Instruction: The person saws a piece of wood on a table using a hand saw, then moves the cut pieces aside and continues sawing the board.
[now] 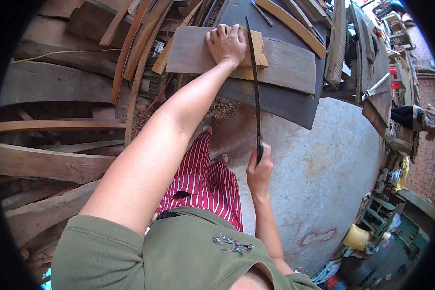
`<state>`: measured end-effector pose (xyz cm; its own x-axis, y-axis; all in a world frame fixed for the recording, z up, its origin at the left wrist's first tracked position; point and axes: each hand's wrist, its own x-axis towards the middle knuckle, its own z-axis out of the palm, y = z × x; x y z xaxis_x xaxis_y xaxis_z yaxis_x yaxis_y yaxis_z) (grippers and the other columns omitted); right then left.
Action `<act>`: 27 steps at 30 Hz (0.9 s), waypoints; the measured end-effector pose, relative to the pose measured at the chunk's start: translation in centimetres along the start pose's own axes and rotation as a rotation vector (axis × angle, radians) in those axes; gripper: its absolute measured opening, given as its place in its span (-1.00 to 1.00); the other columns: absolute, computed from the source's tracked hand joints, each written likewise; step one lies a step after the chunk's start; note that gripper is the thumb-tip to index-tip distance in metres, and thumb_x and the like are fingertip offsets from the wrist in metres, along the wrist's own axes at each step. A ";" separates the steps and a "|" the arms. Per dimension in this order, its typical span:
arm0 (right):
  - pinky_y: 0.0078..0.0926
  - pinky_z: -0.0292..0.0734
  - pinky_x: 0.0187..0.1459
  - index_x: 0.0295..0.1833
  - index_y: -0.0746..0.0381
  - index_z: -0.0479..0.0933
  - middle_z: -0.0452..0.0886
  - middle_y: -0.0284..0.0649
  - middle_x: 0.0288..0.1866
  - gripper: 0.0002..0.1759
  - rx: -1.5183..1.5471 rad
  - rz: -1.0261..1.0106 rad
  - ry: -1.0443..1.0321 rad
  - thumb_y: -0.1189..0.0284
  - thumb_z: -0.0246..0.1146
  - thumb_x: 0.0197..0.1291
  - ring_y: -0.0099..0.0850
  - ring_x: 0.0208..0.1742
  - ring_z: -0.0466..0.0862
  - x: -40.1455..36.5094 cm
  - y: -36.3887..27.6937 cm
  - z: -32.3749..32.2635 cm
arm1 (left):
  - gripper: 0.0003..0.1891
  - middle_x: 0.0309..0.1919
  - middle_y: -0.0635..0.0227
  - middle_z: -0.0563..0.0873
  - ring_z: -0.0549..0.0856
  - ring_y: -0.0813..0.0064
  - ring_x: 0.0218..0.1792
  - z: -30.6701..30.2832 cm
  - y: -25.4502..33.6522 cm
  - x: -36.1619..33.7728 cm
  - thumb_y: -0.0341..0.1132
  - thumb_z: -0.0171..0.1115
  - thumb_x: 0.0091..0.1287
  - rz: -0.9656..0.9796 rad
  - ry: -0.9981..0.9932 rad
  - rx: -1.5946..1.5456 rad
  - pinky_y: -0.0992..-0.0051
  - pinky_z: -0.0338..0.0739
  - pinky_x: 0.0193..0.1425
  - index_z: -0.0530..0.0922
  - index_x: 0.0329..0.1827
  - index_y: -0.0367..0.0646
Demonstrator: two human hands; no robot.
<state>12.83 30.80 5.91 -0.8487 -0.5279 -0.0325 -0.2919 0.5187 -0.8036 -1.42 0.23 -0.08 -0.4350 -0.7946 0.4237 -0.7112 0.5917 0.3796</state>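
My right hand [260,169] is wrapped round the dark handle of a handsaw [257,92]. Its long thin blade points away from me and crosses the right part of a short yellowish board [258,50] with a rough, jagged end. That board lies on top of a longer grey-brown plank [290,65]. My left hand [228,44] presses down on the short board just left of the blade, its fingers bent towards the far edge. Whether the teeth are inside a cut cannot be made out.
A dark tabletop [280,106] supports the plank. Curved wooden pieces [145,53] and stacked timber [48,162] crowd the left. Sawdust [222,108] lies below the table. To the right are a bare concrete floor [319,183], a yellow container [356,237] and another person's arm [427,118].
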 end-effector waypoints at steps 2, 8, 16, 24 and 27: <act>0.03 0.44 -0.38 0.06 0.28 0.38 0.61 0.19 -0.35 -0.82 0.007 -0.002 0.021 0.43 0.11 0.48 0.25 -0.25 0.64 -0.1 0.0 -0.2 | -0.66 0.11 0.39 0.51 0.41 0.28 0.26 -0.3 0.1 0.1 0.06 0.04 0.45 -0.001 -0.002 -0.013 0.10 0.08 0.50 0.63 0.15 0.28; 0.15 0.52 -0.42 -0.01 0.28 0.35 0.62 0.26 -0.43 -0.82 -0.103 -0.112 0.034 0.39 0.10 0.46 0.24 -0.33 0.66 12.1 -1.4 3.7 | -0.67 0.15 0.37 0.50 0.40 0.29 0.30 -0.6 0.1 0.2 0.02 0.03 0.46 -0.018 -0.065 -0.034 0.09 0.00 0.55 0.62 0.17 0.28; 0.06 0.51 -0.40 0.13 0.26 0.38 0.66 0.19 -0.33 -0.78 -0.030 -0.022 0.008 0.44 0.12 0.45 0.23 -0.25 0.68 2.8 0.0 0.8 | -0.65 0.14 0.35 0.51 0.39 0.28 0.31 -0.4 0.2 0.2 0.03 0.01 0.46 -0.017 -0.043 -0.033 0.07 -0.02 0.57 0.61 0.18 0.27; 0.05 0.47 -0.39 0.07 0.30 0.41 0.63 0.21 -0.36 -0.81 -0.040 -0.046 0.003 0.43 0.10 0.47 0.24 -0.26 0.65 7.0 -0.5 1.9 | -0.67 0.15 0.36 0.51 0.39 0.29 0.31 -0.3 0.0 0.2 0.02 0.03 0.45 -0.013 -0.048 -0.038 0.07 0.01 0.56 0.62 0.16 0.27; 0.15 0.54 -0.37 0.06 0.29 0.36 0.64 0.25 -0.40 -0.79 -0.087 -0.119 0.050 0.39 0.10 0.47 0.24 -0.30 0.67 12.9 -1.7 4.0 | -0.66 0.14 0.37 0.52 0.41 0.28 0.29 0.3 -0.3 0.5 0.04 0.02 0.45 0.010 -0.017 -0.005 0.09 0.04 0.53 0.62 0.16 0.29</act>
<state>4.14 20.44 4.47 -0.8264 -0.5557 0.0913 -0.4267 0.5121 -0.7454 -1.57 -0.39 -0.28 -0.4518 -0.7906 0.4134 -0.7039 0.6006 0.3792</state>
